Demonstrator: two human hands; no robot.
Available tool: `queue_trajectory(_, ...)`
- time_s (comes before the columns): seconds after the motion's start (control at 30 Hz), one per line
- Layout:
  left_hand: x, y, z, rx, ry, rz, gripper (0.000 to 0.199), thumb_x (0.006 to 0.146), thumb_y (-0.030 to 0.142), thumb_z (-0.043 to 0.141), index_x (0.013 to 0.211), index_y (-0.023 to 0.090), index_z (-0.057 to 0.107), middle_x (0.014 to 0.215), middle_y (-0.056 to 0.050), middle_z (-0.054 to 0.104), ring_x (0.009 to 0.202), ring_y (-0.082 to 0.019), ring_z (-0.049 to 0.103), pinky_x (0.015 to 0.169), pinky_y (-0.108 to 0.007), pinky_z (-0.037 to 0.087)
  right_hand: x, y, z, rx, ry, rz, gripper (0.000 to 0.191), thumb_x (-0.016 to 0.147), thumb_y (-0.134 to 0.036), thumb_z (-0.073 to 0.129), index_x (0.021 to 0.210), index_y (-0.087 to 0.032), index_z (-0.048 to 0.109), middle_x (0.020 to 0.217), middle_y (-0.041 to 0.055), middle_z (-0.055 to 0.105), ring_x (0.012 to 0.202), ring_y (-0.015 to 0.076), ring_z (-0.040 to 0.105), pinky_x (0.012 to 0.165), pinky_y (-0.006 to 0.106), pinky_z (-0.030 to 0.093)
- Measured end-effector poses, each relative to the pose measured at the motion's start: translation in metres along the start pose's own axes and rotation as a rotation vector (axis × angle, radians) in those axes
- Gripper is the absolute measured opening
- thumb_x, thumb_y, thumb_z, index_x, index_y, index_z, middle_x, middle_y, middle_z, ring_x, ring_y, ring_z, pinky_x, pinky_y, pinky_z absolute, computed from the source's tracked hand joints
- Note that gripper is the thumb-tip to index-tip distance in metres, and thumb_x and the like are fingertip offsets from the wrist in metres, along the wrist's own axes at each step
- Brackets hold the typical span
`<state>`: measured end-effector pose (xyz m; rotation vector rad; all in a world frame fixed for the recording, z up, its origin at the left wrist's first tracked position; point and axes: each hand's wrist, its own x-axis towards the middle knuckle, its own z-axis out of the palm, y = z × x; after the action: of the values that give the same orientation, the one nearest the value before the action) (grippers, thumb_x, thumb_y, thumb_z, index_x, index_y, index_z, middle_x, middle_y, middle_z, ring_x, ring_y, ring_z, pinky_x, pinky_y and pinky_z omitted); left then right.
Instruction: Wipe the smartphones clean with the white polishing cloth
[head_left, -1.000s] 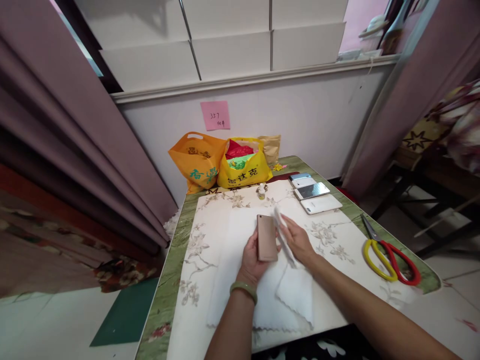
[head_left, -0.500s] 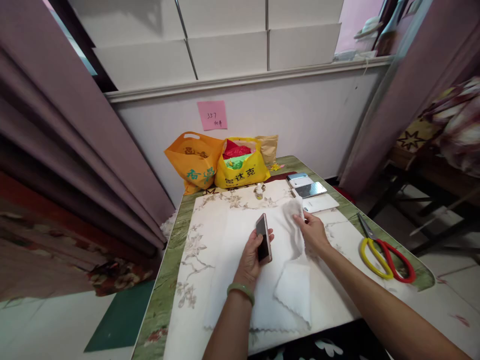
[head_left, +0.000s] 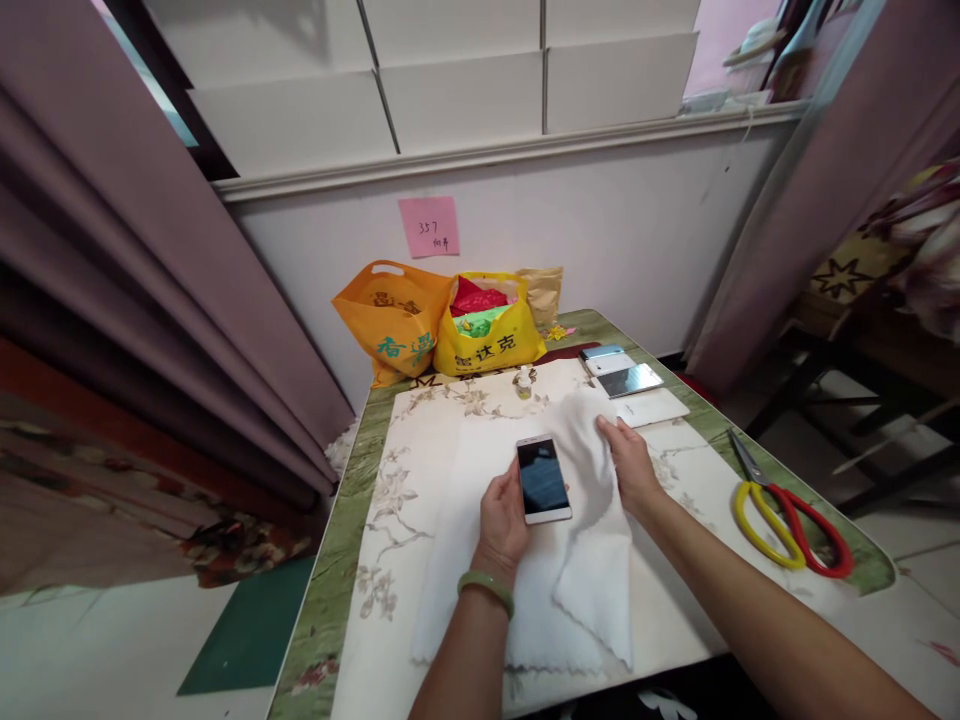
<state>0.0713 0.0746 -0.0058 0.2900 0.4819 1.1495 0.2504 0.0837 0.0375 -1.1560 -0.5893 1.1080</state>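
Note:
My left hand (head_left: 504, 520) holds a smartphone (head_left: 544, 482) by its side and back, its dark screen facing up toward me and its frame pale. Beneath it a white cloth (head_left: 472, 600) with a zigzag-cut edge lies spread out. My right hand (head_left: 632, 462) pinches a raised part of that cloth between thumb and fingers, just right of the phone. The lifted part folds over the lower right of the cloth. Beyond my right hand several more phones (head_left: 630, 380) lie overlapping near the table's right edge.
Scissors (head_left: 787, 515) with one yellow and one red handle lie at the right edge. A small bottle (head_left: 524, 383) stands toward the back. An orange bag (head_left: 401, 325) and a yellow bag (head_left: 491, 340) stand along the back, beside a brown paper pouch (head_left: 544, 292). A floral sheet (head_left: 390, 540) covers the table.
My left hand has turned the phone from an edge-on tilt so its screen now faces me. My right hand still grips the cloth, whose lifted part has spread somewhat.

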Motion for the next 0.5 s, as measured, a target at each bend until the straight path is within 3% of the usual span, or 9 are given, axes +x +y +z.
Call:
queue_trajectory(0.23, 0.004, -0.001, 0.000, 0.005, 0.119, 0.003, 0.045, 0.086, 0.019, 0.057, 0.131, 0.020, 0.053, 0.121, -0.009, 0.066, 0.111, -0.022, 0.062, 0.101, -0.041, 0.047, 0.011, 0.008, -0.005, -0.236, -0.018, -0.204, 0.043, 0.074, -0.055, 0.065, 0.096, -0.017, 0.067, 0.080, 0.0017, 0.067, 0.080, 0.0199, 0.061, 0.070, 0.028, 0.049)
queue_trajectory(0.4, 0.003, 0.002, 0.006, -0.025, 0.129, -0.049, 0.035, 0.089, 0.029, 0.054, 0.120, 0.015, 0.061, 0.111, -0.010, 0.070, 0.106, -0.026, 0.065, 0.097, -0.047, 0.049, 0.008, 0.013, -0.004, -0.340, 0.005, -0.333, 0.041, 0.083, -0.053, 0.057, 0.100, -0.017, 0.066, 0.079, 0.0020, 0.065, 0.080, 0.0196, 0.060, 0.073, 0.029, 0.049)
queue_trajectory(0.43, 0.004, 0.002, 0.006, -0.042, 0.112, -0.065, 0.034, 0.089, 0.029, 0.053, 0.117, 0.014, 0.063, 0.108, -0.010, 0.071, 0.105, -0.026, 0.065, 0.096, -0.047, 0.049, 0.003, 0.014, -0.005, -0.398, -0.032, -0.389, 0.039, 0.086, -0.051, 0.054, 0.101, -0.017, 0.066, 0.081, 0.0027, 0.065, 0.080, 0.0193, 0.060, 0.073, 0.030, 0.049)
queue_trajectory(0.5, 0.005, 0.003, 0.004, -0.090, 0.099, -0.079, 0.031, 0.087, 0.025, 0.051, 0.112, 0.012, 0.065, 0.102, -0.010, 0.073, 0.103, -0.024, 0.066, 0.097, -0.043, 0.049, -0.007, 0.014, -0.006, -0.562, -0.289, -0.532, 0.034, 0.090, -0.046, 0.050, 0.101, -0.018, 0.067, 0.089, 0.0046, 0.066, 0.082, 0.0188, 0.061, 0.076, 0.030, 0.050)
